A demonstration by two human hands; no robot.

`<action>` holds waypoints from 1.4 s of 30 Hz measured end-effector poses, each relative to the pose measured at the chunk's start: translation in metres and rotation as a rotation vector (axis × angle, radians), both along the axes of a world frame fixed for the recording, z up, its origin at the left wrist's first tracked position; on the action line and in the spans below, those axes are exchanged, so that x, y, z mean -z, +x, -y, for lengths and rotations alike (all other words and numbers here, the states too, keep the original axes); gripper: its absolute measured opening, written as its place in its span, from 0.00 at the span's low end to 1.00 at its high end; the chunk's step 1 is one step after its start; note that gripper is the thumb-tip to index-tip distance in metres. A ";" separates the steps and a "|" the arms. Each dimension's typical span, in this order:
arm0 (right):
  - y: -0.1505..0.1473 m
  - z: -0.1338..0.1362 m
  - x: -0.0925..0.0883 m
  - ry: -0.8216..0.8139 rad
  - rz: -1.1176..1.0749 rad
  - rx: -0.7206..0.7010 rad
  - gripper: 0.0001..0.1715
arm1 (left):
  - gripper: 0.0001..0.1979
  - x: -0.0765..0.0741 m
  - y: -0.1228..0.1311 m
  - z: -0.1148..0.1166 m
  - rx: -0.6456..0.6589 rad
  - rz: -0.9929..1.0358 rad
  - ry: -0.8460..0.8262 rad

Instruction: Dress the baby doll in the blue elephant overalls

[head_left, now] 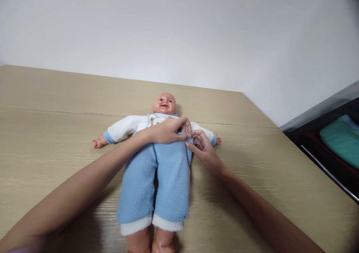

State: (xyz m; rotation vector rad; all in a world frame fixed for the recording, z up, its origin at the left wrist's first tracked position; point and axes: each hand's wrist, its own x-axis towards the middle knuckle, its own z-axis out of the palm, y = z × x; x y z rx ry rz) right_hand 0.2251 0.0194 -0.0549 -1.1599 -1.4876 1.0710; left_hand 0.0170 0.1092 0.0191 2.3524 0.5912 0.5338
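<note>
A baby doll (163,102) lies on its back on the table, head away from me and arms spread. It wears a white fleece top (126,126) with blue cuffs and blue fleece pants (143,182) with white hems. My left hand (169,129) reaches across the doll's waist, its fingers closed on the waistband at the right side. Close against it, my right hand (202,146) pinches the same side edge of the pants. The fingertips of both hands almost meet there. The waistband under my left hand is partly hidden.
The light wooden table (56,141) has a thin seam running across it and ends at a pale wall (126,32). Beyond its right edge sits a black container (311,144) with green fabric (340,141) in it.
</note>
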 end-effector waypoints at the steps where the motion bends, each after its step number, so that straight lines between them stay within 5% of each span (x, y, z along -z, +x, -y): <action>1: 0.001 0.002 0.000 0.030 0.084 0.034 0.23 | 0.11 0.001 0.001 0.000 -0.017 0.001 0.032; 6: 0.023 0.006 -0.009 0.405 0.606 0.242 0.12 | 0.07 0.005 0.003 0.002 -0.048 0.014 0.134; 9: 0.051 -0.002 -0.013 0.571 0.807 0.321 0.17 | 0.07 0.005 0.003 0.002 -0.064 0.064 0.214; 13: 0.086 -0.014 -0.009 0.500 0.875 0.158 0.34 | 0.10 0.002 0.003 0.003 -0.104 0.078 0.279; 17: 0.100 -0.017 -0.013 0.402 0.900 0.088 0.28 | 0.10 0.002 0.002 0.003 -0.112 0.069 0.289; 22: 0.086 -0.005 -0.035 0.535 0.841 0.224 0.27 | 0.19 0.008 0.003 0.001 -0.108 0.071 0.264; 26: 0.054 0.011 -0.045 0.484 0.559 0.323 0.31 | 0.32 0.015 0.004 0.000 -0.090 0.059 0.259; 33: 0.020 0.019 -0.027 0.236 0.058 0.227 0.30 | 0.21 0.014 0.006 0.000 -0.095 0.008 0.308; 37: 0.025 0.014 -0.010 0.156 0.209 0.132 0.30 | 0.19 0.014 0.002 0.001 -0.177 0.108 0.260; 42: 0.020 0.013 0.008 0.344 0.711 -0.076 0.32 | 0.21 0.010 -0.005 0.007 -0.259 0.278 0.093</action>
